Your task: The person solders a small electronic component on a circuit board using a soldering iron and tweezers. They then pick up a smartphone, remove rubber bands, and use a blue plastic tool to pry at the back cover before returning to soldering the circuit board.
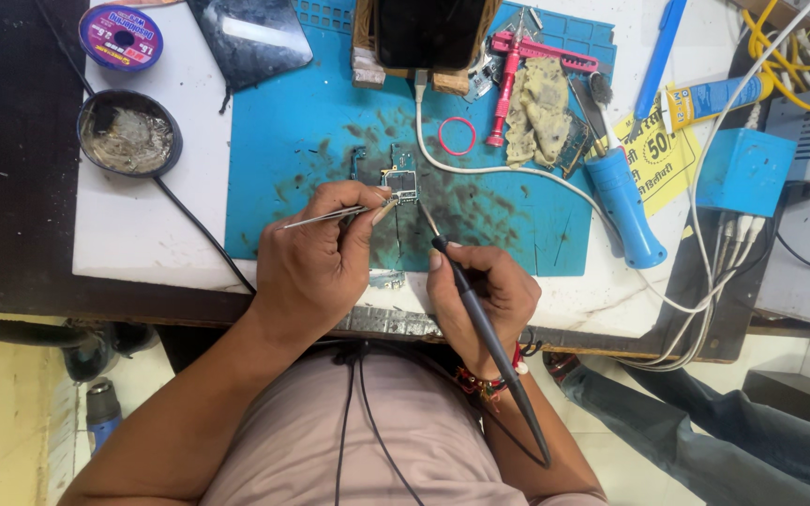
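Small circuit board (399, 180) lies on the blue mat (274, 187), about mid-mat, just ahead of both hands.

Left hand (316, 267): fingers pinched together on tweezers (330, 215). Tweezers run nearly level, left to right, tips at the board's lower left edge, touching or all but touching; cannot tell which.

Right hand (480, 295): closed in a pen grip on a thin black iron (480, 328). Its long axis slants from the wrist up and left; the tip sits just below the board's right corner, apart from it by a little. Cord trails back over the forearm.

Board lies up and slightly right of the left hand, up and left of the right hand. Left hand's tool is the nearer. The two tools converge on the board's near edge from opposite sides.

Room: mat bare and stained around the board to the left and near side. A white cable (480, 171) curves past close on the right. Red ring (457, 136) and yellow sponge (541, 112) lie beyond, further right. Flux tin (128, 136) well apart at left, off the mat. Near bench (142, 244) edge sits just under both wrists.
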